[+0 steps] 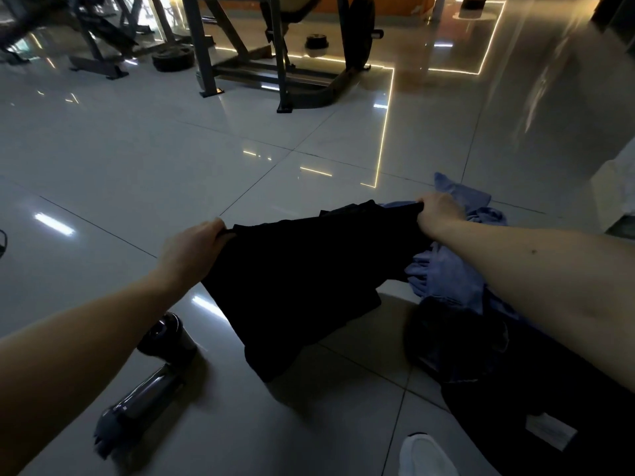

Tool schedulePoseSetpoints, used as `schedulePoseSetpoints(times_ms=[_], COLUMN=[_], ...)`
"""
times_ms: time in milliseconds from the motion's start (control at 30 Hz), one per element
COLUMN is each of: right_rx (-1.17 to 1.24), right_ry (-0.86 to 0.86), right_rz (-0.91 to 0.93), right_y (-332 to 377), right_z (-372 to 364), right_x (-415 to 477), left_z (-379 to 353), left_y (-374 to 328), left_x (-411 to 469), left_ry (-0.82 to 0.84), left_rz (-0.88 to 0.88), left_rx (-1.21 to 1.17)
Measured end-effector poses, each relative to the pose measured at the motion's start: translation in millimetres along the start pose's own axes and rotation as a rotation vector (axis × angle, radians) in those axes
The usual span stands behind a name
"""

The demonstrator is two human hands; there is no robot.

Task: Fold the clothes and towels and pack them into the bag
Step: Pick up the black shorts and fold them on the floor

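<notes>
Both hands pinch a black garment point(302, 269) by its top edge, left hand point(192, 249) at one corner, right hand point(438, 211) at the other, so it hangs above the floor point(137, 159). A blue towel point(457, 266) lies crumpled just beneath the right hand; two bottles point(151, 376) lie below the left forearm.

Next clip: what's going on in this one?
A person holds a black garment spread between the left hand and right hand, each gripping a top edge, so it hangs above the tiled floor, not yet folded. A crumpled blue cloth lies on the floor by the right arm. A dark bottle lies on its side at lower left.
</notes>
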State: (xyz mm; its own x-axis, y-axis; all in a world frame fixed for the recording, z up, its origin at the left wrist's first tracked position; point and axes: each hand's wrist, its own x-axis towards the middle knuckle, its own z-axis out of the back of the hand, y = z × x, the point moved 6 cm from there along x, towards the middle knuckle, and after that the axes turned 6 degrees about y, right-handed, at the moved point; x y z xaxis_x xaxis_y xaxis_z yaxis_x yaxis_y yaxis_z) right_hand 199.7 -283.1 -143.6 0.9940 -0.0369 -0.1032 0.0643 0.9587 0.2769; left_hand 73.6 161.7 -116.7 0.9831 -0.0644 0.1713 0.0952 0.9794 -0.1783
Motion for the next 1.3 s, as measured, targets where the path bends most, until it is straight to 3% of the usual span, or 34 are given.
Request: schedulePoseSetpoints(times_ms=[200, 533, 767, 1067, 1300], right_rx=[0.096, 0.252, 0.28, 0.339, 0.34], right_ry=[-0.083, -0.292, -0.42, -0.534, -0.513], right_rz=[-0.104, -0.152, -0.086, -0.032, -0.041], right_y=[1.1, 44.1, 63.1, 68.9, 62.5], right_z=[16.7, 120.3, 210.8, 284.6, 267.6], right_x=[-3.2, -24.0, -49.7, -83.6, -63.1], left_z=[3.6, 120.4, 220.2, 295.4, 273.8], left_y=[-4.0, -5.5, -28.3, -37.2, -23.8], left_x=[2.7, 37.6, 31.3, 26.4, 47.7], left_ry=[0.146, -0.129, -0.267, -0.321, -0.242], left_rz=[-0.134, 0.136, 0.114, 0.074, 0.094], left_rx=[-0.017, 0.07, 0.13, 0.187, 0.188])
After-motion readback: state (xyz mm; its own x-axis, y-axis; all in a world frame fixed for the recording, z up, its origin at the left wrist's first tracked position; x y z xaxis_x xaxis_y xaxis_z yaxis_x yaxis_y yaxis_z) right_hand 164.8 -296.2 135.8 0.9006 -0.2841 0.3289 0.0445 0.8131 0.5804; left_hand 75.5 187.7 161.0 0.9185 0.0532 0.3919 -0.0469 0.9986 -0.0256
